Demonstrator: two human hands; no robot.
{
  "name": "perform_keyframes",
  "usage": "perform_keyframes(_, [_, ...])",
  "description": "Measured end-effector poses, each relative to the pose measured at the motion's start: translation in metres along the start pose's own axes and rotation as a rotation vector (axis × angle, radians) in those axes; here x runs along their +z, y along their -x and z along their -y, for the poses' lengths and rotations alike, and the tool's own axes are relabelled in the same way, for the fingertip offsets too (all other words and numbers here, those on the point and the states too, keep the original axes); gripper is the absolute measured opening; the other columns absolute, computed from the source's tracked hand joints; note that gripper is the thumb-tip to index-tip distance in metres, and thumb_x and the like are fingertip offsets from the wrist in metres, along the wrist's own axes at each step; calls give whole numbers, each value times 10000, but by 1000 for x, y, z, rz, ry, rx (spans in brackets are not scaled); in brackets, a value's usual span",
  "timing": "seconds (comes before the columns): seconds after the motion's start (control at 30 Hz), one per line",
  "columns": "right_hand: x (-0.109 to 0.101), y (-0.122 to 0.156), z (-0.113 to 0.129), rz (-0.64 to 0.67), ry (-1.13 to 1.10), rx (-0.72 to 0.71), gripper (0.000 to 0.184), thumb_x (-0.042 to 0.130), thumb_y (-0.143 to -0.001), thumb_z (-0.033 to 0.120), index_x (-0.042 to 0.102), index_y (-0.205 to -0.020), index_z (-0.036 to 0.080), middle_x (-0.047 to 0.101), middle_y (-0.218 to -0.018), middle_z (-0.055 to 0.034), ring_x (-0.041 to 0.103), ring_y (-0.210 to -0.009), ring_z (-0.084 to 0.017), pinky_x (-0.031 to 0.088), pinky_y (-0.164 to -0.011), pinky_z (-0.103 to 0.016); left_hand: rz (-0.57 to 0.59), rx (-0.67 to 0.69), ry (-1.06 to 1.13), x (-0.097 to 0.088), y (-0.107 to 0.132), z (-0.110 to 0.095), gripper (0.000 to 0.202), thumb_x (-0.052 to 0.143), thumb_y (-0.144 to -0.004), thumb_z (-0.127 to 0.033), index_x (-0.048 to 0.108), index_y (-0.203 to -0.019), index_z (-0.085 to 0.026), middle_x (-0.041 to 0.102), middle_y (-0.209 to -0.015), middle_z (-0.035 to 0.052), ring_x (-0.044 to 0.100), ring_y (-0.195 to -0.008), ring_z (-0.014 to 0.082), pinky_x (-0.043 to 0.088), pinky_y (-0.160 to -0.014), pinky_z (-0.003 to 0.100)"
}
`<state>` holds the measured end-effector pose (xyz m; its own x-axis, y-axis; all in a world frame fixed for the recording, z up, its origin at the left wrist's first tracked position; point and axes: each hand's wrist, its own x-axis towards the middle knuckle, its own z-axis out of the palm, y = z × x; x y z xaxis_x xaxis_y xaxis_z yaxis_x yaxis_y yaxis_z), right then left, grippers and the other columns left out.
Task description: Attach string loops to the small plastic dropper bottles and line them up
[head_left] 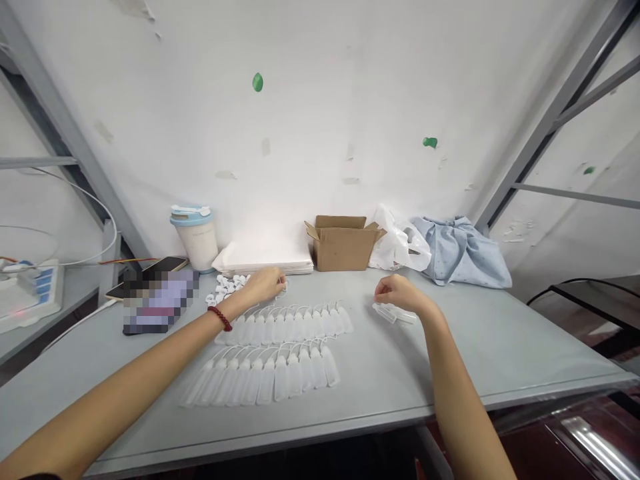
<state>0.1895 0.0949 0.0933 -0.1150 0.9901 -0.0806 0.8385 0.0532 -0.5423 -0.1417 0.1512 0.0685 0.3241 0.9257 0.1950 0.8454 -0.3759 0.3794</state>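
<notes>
While the left hand reaches past two rows of translucent tags, its thumb and fingertips draw close beside a thin white loop. The right hand bends over a few clear tubes on the counter, right of the rows. Each grip looks narrow; whether either holds anything, I cannot tell. White pieces lie near the left wrist, before stacked paper and an open box.
</notes>
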Motion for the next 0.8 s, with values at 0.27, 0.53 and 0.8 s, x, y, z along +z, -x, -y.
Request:
perform_keyframes(0.27, [3, 3, 6, -45, 263, 148, 145, 668, -599, 168, 616, -735, 167, 673, -834, -55, 611, -708, -168, 377, -500, -217, -115, 20, 38, -19, 19, -9, 272, 489, -751, -291, 723, -750, -152, 674, -627, 19, 607, -649, 196, 374, -617, 268])
perform_keyframes(0.53, [7, 4, 12, 45, 366, 214, 147, 713, -533, 165, 589, -612, 172, 652, -745, -66, 604, -681, -207, 343, -480, -247, -457, -6, 379, -30, 49, -7, 242, 581, -741, -391, 700, -782, -185, 695, -871, 53, 613, -805, 190, 463, -669, 260])
perform_keyframes(0.8, [12, 5, 18, 82, 287, 114, 134, 687, -544, 209, 575, -600, 162, 619, -659, -48, 562, -588, -167, 336, -470, -240, -580, -197, 719, -47, 62, -8, 229, 669, -686, -359, 675, -771, -147, 673, -735, 28, 583, -618, 135, 461, -586, 243])
